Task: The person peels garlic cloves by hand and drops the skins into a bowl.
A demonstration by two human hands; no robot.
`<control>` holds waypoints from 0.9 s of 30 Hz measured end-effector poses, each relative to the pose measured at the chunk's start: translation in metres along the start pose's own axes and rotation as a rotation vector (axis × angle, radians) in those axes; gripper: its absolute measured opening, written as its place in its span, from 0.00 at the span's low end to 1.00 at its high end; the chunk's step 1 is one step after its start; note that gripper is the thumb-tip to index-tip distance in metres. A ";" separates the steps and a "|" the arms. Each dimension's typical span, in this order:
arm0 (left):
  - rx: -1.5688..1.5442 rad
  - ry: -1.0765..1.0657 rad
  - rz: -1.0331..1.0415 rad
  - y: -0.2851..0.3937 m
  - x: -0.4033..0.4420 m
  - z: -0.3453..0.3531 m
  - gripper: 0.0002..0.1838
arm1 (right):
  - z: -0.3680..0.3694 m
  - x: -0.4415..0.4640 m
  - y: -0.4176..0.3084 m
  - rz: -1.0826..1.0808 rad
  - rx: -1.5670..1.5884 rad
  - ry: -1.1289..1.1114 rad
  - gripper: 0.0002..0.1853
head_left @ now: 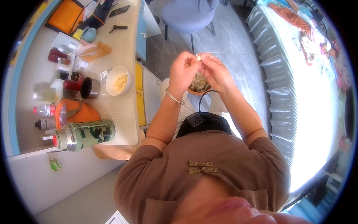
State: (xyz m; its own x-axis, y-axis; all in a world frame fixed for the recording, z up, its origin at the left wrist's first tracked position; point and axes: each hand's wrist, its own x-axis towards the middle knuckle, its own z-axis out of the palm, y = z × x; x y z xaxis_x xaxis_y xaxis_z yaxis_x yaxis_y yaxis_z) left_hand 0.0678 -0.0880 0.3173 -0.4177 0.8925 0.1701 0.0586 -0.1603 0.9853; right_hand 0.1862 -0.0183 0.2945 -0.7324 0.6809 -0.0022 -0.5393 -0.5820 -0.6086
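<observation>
My left hand (183, 71), with a bangle at the wrist, is closed in a pinch on a small pale garlic clove (198, 58). My right hand (215, 71) pinches the same clove from the other side, so the fingertips of both hands meet. Below them, partly hidden by my right hand and wrist, is an orange-brown bowl (194, 92) of whitish, papery garlic skins (200, 83). On the table to my left, a white bowl (109, 84) holds several peeled pale yellow cloves (120, 83).
The table (121, 123) also bears a camouflage flask (93, 135), a dark cup (90, 88), several bottles, a black-handled peeler (118, 28) and a phone (119, 11). A grey-blue chair (190, 16) stands ahead. A bed with a white ruffled cover (294, 93) lies to my right.
</observation>
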 end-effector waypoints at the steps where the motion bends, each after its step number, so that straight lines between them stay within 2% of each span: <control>1: -0.075 -0.003 -0.011 -0.001 0.000 0.000 0.05 | 0.001 0.000 -0.001 0.000 -0.014 0.009 0.08; 6: 0.039 0.032 0.033 -0.004 0.002 -0.003 0.04 | 0.010 -0.001 -0.004 -0.053 -0.178 0.035 0.09; 8: 0.057 0.040 0.057 -0.003 0.002 -0.004 0.04 | 0.016 -0.003 -0.004 -0.237 -0.387 0.090 0.09; 9: 0.080 0.042 0.061 -0.002 0.002 -0.004 0.05 | 0.015 -0.003 -0.003 -0.237 -0.387 0.090 0.09; 11: 0.103 0.044 0.066 0.001 0.002 -0.004 0.05 | 0.011 -0.002 -0.002 -0.381 -0.623 0.002 0.11; 21: 0.030 0.016 0.094 0.009 0.000 0.001 0.04 | 0.013 -0.006 -0.011 -0.212 -0.605 0.049 0.10; 27: 0.064 0.028 0.068 0.000 0.002 -0.004 0.03 | 0.011 -0.005 -0.012 -0.115 -0.315 0.009 0.12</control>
State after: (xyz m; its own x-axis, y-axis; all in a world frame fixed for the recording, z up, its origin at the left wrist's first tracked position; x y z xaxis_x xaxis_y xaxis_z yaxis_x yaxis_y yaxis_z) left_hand 0.0630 -0.0875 0.3172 -0.4359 0.8683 0.2366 0.1453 -0.1915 0.9707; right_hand 0.1918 -0.0198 0.3107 -0.6695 0.7390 0.0746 -0.4623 -0.3359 -0.8206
